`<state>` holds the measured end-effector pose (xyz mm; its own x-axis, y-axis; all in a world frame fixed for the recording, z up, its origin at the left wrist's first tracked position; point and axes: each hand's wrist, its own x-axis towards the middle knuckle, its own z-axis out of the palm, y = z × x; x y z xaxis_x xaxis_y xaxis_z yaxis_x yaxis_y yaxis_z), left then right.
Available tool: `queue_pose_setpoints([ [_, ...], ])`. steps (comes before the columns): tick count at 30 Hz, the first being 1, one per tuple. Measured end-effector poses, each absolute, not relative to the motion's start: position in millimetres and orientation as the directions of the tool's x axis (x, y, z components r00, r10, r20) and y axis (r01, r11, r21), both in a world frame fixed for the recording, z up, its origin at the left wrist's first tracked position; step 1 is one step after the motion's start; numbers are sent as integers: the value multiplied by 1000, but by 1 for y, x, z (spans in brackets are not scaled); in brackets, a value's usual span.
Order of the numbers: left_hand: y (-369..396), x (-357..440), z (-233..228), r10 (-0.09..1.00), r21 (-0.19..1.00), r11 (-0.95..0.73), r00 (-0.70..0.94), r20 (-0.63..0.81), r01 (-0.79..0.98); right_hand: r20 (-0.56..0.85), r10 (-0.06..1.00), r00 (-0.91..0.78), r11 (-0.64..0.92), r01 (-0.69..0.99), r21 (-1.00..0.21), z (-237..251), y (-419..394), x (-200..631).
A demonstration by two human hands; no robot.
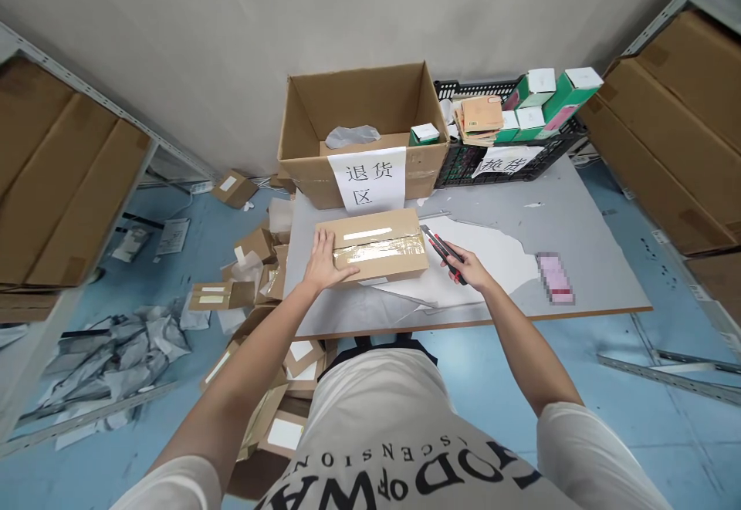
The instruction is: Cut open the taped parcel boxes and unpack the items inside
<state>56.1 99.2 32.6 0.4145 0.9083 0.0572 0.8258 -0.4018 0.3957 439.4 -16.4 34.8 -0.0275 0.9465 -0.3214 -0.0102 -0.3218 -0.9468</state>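
A small taped cardboard parcel (373, 254) is laid flat on the grey table (590, 263), just in front of the large open carton (359, 128) that bears a white paper sign. The parcel is pinned at its near left corner by the left hand (327, 261), which is spread open and pressed palm down on the lid, apparently so that the parcel is kept from sliding. A red and black utility knife (443, 250) is gripped in the right hand (468, 267), the fingers being closed around its handle; the tip is pointed up and left toward the right end of the parcel, just beside it, though contact cannot be made out. The parcel thus lies between the two hands, under the left and just to the left of the right. White sheets of paper (486, 263) are spread under and beside the parcel. A black crate (498, 163) filled with green and white boxes is set at the far right of the table. On the blue floor (665, 417) at the left, opened boxes and grey wrappers are heaped.
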Motion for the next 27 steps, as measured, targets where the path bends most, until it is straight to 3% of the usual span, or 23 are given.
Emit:
queue_pose_setpoints([
  [14, 100, 62, 35, 929, 401, -358, 365, 63, 843, -380, 917, -119, -348, 225, -910, 59, -9, 465],
  [27, 101, 62, 36, 933, 411, -334, 358, 20, 848, -423, 896, -134, -393, 204, -897, 62, -4, 458],
])
